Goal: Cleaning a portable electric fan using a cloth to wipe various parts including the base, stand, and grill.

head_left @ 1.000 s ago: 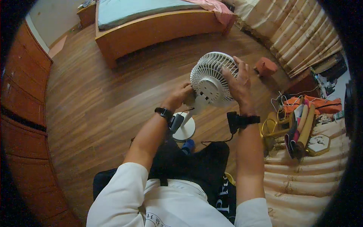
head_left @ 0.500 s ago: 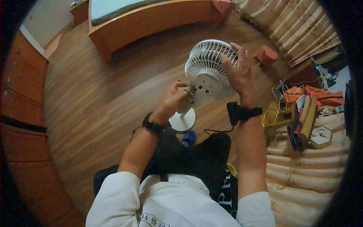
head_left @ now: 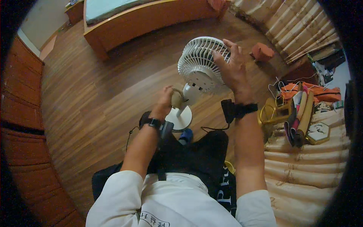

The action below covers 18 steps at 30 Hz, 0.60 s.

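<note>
A white fan stands before me, its ribbed cage (head_left: 200, 56) turned so the back housing (head_left: 206, 81) faces me. Its round white base (head_left: 180, 122) rests on the floor close to my feet. My right hand (head_left: 236, 70) grips the cage's right rim, thumb and fingers on either side of the edge. Just left of the fan's neck, my left hand (head_left: 164, 101) is closed round a crumpled beige cloth (head_left: 177, 99). A small gap shows between the cloth and the back housing. Some left-hand fingers are hidden behind the cloth.
Beyond the fan is a wooden bed (head_left: 151, 28); a reddish stool (head_left: 262, 52) sits to its right. On my right are an orange bag (head_left: 321, 92), rolled fabrics (head_left: 304, 117), a hexagonal box (head_left: 318, 133) and curtain-like cloth (head_left: 302, 170). Wooden cabinets (head_left: 22, 132) line the left.
My left hand has drawn the cloth away from the fan's back, slightly down and left, and its wrist has turned. My right hand keeps its grip on the cage. The whole view has shifted a little.
</note>
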### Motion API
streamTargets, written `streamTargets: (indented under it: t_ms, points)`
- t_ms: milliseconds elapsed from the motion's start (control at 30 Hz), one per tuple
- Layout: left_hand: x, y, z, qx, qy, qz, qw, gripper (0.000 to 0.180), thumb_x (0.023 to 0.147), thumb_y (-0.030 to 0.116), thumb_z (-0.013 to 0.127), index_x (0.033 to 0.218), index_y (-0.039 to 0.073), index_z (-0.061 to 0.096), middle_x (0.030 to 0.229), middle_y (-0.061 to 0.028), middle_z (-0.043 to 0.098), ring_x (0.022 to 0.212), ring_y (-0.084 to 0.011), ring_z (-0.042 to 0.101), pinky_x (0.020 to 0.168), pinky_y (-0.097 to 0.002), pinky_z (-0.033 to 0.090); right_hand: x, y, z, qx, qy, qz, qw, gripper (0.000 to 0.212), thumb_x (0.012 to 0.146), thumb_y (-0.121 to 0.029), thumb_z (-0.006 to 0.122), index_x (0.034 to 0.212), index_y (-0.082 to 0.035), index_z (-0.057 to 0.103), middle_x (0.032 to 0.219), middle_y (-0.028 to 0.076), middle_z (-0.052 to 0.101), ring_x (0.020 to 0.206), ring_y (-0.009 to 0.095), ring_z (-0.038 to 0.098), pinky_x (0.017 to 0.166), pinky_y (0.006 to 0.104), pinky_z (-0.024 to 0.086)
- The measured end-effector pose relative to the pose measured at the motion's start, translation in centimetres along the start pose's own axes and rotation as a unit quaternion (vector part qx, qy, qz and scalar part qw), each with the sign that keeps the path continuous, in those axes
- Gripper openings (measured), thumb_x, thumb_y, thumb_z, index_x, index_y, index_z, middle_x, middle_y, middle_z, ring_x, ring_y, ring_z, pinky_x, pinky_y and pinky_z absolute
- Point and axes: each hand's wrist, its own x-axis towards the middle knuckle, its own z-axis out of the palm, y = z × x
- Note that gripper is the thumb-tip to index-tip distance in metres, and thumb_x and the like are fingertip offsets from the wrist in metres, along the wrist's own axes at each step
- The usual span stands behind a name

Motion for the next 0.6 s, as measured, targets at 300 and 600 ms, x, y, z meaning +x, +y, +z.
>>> streamTargets:
  t_ms: [300, 600]
  points:
    - [1.3, -4.4, -1.5, 0.086, 0.019, -0.069, 0.994, 0.022, 0.091, 0.020, 0.065, 0.107, 0.004, 0.065, 0.099, -0.0103, 0.068, 0.088, -0.0191, 0.064, 0.075, -0.0345, 0.054, 0.3, -0.7, 0.0, -0.001, -0.016, -0.012, 1.000, 0.066, 0.084, -0.045, 0.066, 0.131, -0.001, 0.053, 0.119, 0.023, 0.057, 0.113, 0.039, 0.055, 0.100, 0.0463, 0.044]
    - [-2.5, 3.4, 8.8, 0.033, 0.094, 0.062, 0.993, 0.042, 0.090, 0.013, 0.067, 0.125, 0.003, 0.046, 0.117, -0.0133, 0.057, 0.095, -0.0213, 0.060, 0.079, -0.0348, 0.053, -0.3, 0.6, -0.1, -0.013, 0.007, -0.011, 1.000, 0.065, 0.083, -0.046, 0.067, 0.129, -0.003, 0.053, 0.117, 0.024, 0.057, 0.110, 0.040, 0.056, 0.097, 0.0475, 0.045]
